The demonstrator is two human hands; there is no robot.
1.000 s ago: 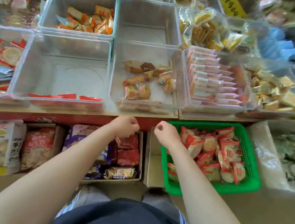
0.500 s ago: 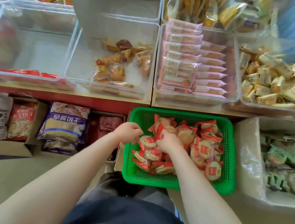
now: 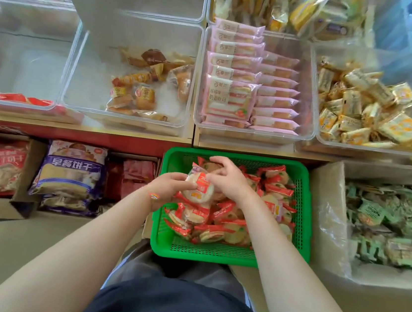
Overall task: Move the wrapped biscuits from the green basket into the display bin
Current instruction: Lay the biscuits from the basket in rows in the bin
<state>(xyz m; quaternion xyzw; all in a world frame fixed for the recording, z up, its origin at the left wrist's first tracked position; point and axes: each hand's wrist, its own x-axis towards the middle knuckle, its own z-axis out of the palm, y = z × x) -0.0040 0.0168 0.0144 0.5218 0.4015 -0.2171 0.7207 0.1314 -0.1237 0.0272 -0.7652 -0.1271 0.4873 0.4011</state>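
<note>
Both hands work over the green basket (image 3: 229,254), which sits on the floor just below the shelf of clear bins. Left hand (image 3: 169,190) curls its fingers and thumb round a round wrapped biscuit (image 3: 199,187) lifted above the heap, and the right hand (image 3: 228,179) comes in from the other side with bent fingers touching the same packet or one behind it; whether it truly grips cannot be told. Under them the basket holds a thick pile of red-and-white biscuits (image 3: 230,226), so most of the job looks undone. Which bin is the target is not certain; the likeliest is the clear bin at far left (image 3: 66,61), where a few red wrappers (image 3: 12,98) lie along the front wall and the rest of the floor shows bare. Beside it, another bin (image 3: 194,76) holds brown cakes, and the next holds pink packs (image 3: 229,91). My judgement: this is an early gathering step, with 1 packet in hand, perhaps more, nothing carried across yet in this load, and many handfuls left before the basket is empty.
</note>
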